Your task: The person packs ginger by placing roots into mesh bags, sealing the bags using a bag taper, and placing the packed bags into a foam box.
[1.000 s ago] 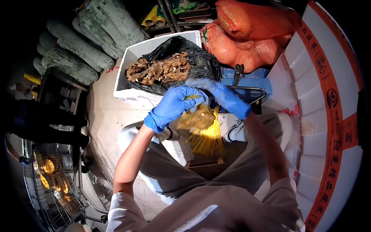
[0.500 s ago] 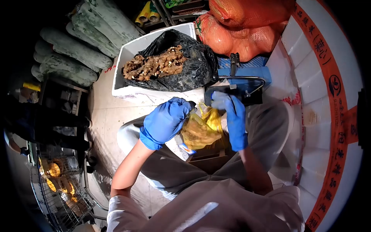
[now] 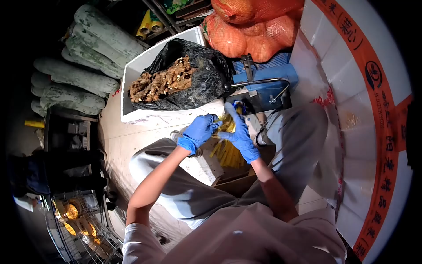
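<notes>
Both of my hands wear blue gloves and are close together over my lap. My left hand (image 3: pixel 200 133) is closed, its fingertips pinching the edge of a yellow net bag (image 3: pixel 227 124). What is inside the bag is mostly hidden now. On the bag's other side, my right hand (image 3: pixel 241 137) has its fingers stretched upward and its thumb apart, close against the mesh. Yellow mesh strips (image 3: pixel 231 155) hang below my hands over a wooden box (image 3: pixel 239 184). Just beyond stands a blue device (image 3: pixel 270 86) with a curved metal lever (image 3: pixel 263 82).
Ginger roots (image 3: pixel 165 81) lie in a black plastic bag (image 3: pixel 209 72) inside a white foam box (image 3: pixel 132 116). Orange net sacks (image 3: pixel 252 35) are behind. Wax gourds (image 3: pixel 81 79) are stacked left, above a wire cart (image 3: pixel 81 224). White foam boxes (image 3: pixel 351 145) wall the right side.
The bag has gone up and away from my lap, and its brownish contents no longer show. My right hand has moved left, nearer my left hand. The camera view has shifted slightly.
</notes>
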Available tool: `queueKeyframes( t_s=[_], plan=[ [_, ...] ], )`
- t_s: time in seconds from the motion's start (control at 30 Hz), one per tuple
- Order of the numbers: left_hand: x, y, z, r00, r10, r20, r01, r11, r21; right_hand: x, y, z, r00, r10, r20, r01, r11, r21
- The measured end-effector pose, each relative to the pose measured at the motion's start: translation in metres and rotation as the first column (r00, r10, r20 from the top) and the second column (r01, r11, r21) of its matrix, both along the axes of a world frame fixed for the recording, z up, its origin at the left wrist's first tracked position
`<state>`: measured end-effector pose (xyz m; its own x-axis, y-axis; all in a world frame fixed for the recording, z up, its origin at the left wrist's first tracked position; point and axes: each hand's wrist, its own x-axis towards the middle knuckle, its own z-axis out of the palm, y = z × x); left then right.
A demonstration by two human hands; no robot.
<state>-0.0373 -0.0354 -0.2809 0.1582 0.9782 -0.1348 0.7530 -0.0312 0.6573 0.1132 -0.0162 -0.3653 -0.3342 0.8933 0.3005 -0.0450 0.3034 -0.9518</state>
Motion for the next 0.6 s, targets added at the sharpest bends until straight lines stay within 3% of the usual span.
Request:
queueKeyframes(
  t_s=[0.03,0.1,0.17,0.23,0.27,0.3,0.37,0.43,0.5,0.53,0.57,0.6],
  plan=[
    [0.003,0.003,-0.023,0.996,0.026,0.083,-0.022,0.999,-0.048,-0.004,0.0,-0.012,0.995,0.083,0.062,-0.08,0.995,-0.052],
    [0.007,0.015,-0.05,0.985,0.032,0.171,-0.026,0.999,-0.039,-0.003,-0.002,-0.027,0.967,0.038,0.252,-0.007,0.993,-0.121],
    [0.005,0.035,-0.076,0.835,0.372,0.406,-0.2,0.892,-0.406,-0.005,-0.001,-0.044,0.956,-0.052,0.29,0.102,0.982,-0.158],
    [0.008,0.052,-0.089,0.739,0.405,0.538,-0.183,0.89,-0.419,-0.013,0.004,-0.071,0.793,-0.22,0.568,0.371,0.914,-0.163],
    [0.01,0.064,-0.096,0.739,0.407,0.537,-0.196,0.893,-0.405,-0.018,0.003,-0.089,0.69,-0.427,0.585,0.494,0.868,0.05],
    [0.012,0.074,-0.101,0.737,0.41,0.537,-0.213,0.895,-0.392,-0.021,0.006,-0.096,0.689,-0.426,0.586,0.498,0.866,0.044],
    [0.015,0.093,-0.11,0.709,0.422,0.564,-0.19,0.885,-0.424,-0.023,0.018,-0.111,0.548,-0.506,0.666,0.592,0.797,0.12],
    [0.014,0.112,-0.125,0.728,0.393,0.562,-0.14,0.887,-0.439,-0.024,0.033,-0.111,0.497,-0.494,0.714,0.598,0.791,0.131],
    [0.012,0.131,-0.137,0.809,0.408,0.422,-0.145,0.836,-0.53,-0.026,0.049,-0.112,0.434,-0.447,0.782,0.639,0.765,0.083],
    [0.015,0.137,-0.14,0.823,0.426,0.375,-0.171,0.816,-0.552,-0.029,0.056,-0.112,0.342,-0.384,0.857,0.622,0.777,0.1],
    [0.01,0.146,-0.146,0.894,0.237,0.38,-0.1,0.933,-0.346,-0.032,0.063,-0.113,0.341,-0.381,0.86,0.625,0.774,0.095],
    [-0.002,0.165,-0.171,0.865,0.036,0.5,0.045,0.988,-0.15,-0.033,0.069,-0.114,0.361,-0.384,0.85,0.639,0.766,0.075]
  ],
)
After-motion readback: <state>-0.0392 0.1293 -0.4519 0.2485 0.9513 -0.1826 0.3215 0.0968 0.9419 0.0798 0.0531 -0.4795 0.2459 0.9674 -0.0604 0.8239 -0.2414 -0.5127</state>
